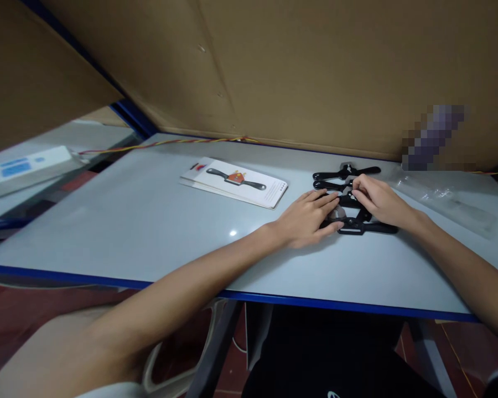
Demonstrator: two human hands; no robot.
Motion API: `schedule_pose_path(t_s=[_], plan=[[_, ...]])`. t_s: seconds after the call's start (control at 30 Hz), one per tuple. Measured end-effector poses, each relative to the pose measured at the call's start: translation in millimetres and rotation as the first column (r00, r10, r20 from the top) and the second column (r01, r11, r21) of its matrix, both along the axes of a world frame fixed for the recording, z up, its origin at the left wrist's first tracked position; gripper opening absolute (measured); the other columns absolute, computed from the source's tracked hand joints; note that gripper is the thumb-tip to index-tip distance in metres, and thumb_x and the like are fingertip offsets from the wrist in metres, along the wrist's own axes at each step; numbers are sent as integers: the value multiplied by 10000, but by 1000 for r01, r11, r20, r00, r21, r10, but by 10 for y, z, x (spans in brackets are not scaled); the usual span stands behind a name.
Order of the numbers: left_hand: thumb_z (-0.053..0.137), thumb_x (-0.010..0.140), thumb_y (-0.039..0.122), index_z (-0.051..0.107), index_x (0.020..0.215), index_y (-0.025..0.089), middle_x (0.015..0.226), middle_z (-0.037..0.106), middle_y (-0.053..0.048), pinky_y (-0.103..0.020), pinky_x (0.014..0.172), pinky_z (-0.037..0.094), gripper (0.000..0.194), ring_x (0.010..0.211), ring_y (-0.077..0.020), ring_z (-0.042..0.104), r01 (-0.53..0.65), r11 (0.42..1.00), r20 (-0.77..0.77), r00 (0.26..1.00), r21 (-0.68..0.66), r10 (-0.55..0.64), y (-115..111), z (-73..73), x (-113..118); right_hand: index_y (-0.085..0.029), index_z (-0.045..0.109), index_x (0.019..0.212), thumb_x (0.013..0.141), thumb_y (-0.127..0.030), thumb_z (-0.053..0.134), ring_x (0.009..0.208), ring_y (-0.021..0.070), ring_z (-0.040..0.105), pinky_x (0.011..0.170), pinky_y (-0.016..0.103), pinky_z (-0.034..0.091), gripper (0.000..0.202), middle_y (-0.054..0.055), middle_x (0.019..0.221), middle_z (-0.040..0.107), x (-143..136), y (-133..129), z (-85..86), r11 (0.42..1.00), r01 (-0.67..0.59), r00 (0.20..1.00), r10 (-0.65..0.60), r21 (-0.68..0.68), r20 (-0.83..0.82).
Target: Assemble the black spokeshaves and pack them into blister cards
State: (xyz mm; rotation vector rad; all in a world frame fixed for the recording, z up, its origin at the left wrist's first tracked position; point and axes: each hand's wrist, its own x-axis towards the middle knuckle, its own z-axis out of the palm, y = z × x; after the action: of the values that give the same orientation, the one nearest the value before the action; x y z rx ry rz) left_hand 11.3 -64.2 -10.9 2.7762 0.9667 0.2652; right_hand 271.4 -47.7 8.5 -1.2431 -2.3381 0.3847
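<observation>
Bare left forearm (216, 262) slants inward, bare right forearm (460, 254) mirrors it! Left hand (307, 220), palm down, fingers outstretched; right hand (379, 202) curled, fingertips bunched, close alongside!

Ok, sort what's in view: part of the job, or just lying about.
In the job:
black two-handled tools, at the left hand and right hand
white printed cards picturing such a tool, probably
clear plastic wrapping, perhaps

Lying about, it seems:
twisted red-and-yellow wire
long white box with blue panels
</observation>
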Motion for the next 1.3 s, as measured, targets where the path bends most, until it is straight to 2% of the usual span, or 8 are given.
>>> schedule_pose_path(t_s=[0.2,0.47,0.57,0.67,0.77,0.93,1.17,1.3], plan=[[295,1105,608,461,1632,40,1727,413,-184,-566,1326,308,792,1629,-379,349,7,1000,-14,1000,-11,-7,8,19,8,-256,488,969,976,-397,580,665,185,476,679,346,379,169,-14,753,536,24,-20,13,998,10,1000,-12,-64,-27],[302,1101,582,455,1639,61,1731,414,-177,-556,1315,320,765,1615,-371,373,21,1000,-15,1000,-15,-21,-5,19,7,-259,496,900,908,-442,651,624,172,466,650,340,344,240,-37,687,525,-77,-12,-61,967,228,974,-229,-111,6],[303,1108,565,467,1633,64,1725,425,-179,-567,1312,318,744,1613,-373,371,20,1000,-16,1000,-7,-20,-15,15,9,-257,506,950,875,-397,673,626,166,463,652,333,350,230,-40,724,518,-14,-30,-54,982,168,986,-168,-91,7],[295,1114,550,457,1642,74,1733,413,-176,-566,1309,315,730,1622,-371,357,5,1000,-31,1000,-3,-5,-25,14,19,-250,536,996,959,-418,589,652,174,493,676,336,370,180,-17,772,570,46,-35,-28,994,68,997,-71,-87,-30],[273,1115,548,421,1666,87,1755,374,-161,-562,1313,301,733,1637,-373,326,3,1000,-56,998,-4,-3,-37,14,30,-251,535,968,997,-449,549,645,181,499,679,340,368,201,-14,733,586,19,-23,-16,991,102,994,-106,-92,-36],[254,1119,547,402,1672,58,1768,339,-170,-544,1326,282,753,1645,-381,304,-1,1000,-91,996,-13,0,-56,24,41,-258,529,967,932,-453,659,618,181,496,641,331,346,237,-33,683,565,-68,-33,-29,968,234,972,-230,-87,57],[266,1118,502,417,1665,70,1766,348,-164,-553,1307,321,713,1631,-387,332,-17,1000,-108,994,-13,16,-94,49,55,-248,564,1123,1020,-449,547,731,222,605,723,357,442,227,45,876,677,85,-70,31,998,47,996,-45,-34,77],[268,1108,495,397,1675,73,1772,335,-162,-545,1302,324,719,1632,-389,328,-15,1000,-114,993,-2,15,-107,35,64,-252,569,1062,1042,-428,513,769,242,638,739,361,445,186,67,894,716,31,-39,1,996,84,994,-85,19,68]])
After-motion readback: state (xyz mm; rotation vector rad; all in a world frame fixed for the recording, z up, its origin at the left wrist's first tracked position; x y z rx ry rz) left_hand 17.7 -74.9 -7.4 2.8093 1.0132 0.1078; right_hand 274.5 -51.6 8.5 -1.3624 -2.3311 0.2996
